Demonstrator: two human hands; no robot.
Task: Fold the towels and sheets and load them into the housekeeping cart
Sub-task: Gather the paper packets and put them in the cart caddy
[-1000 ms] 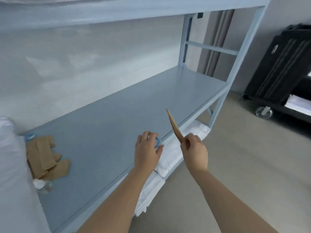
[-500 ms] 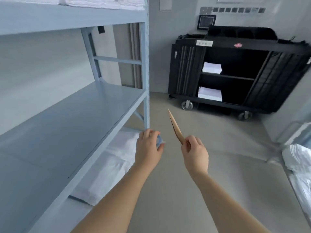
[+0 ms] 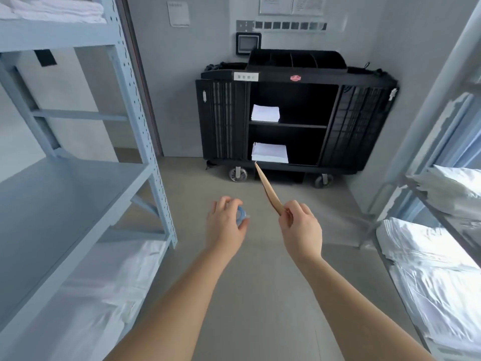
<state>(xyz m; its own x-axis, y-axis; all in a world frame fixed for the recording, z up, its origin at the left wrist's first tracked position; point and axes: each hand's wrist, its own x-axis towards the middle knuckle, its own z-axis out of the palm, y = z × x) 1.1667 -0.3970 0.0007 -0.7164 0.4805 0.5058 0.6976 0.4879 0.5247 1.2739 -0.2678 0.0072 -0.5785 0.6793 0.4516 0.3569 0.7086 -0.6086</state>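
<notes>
Both hands are held out over the bare floor (image 3: pixel 250 295), between two sets of shelves. The left hand (image 3: pixel 226 225) curls its fingers round a small blue-rimmed object (image 3: pixel 241 216), only its edge showing past the fingers; what it is cannot be told. The right hand (image 3: pixel 302 227) pinches the lower end of a thin brown paper packet (image 3: pixel 268 190) between thumb and fingers, and the packet slants up and away to the left, its tip in line with the bottom edge of the cart.

The black housekeeping cart (image 3: pixel 294 121) stands on wheels against the far wall, its middle bay open. A folded white stack (image 3: pixel 265 113) sits at the left end of the cart's upper shelf, and a wider folded white stack (image 3: pixel 270 152) sits at the left end of the lower shelf.

The pale blue rack (image 3: pixel 140 121) at left has a bare middle shelf, white towels (image 3: pixel 54 9) on its top shelf and white linen (image 3: pixel 104 290) on its bottom shelf. The rack at right (image 3: pixel 426 121) carries white bedding (image 3: pixel 437 272).
</notes>
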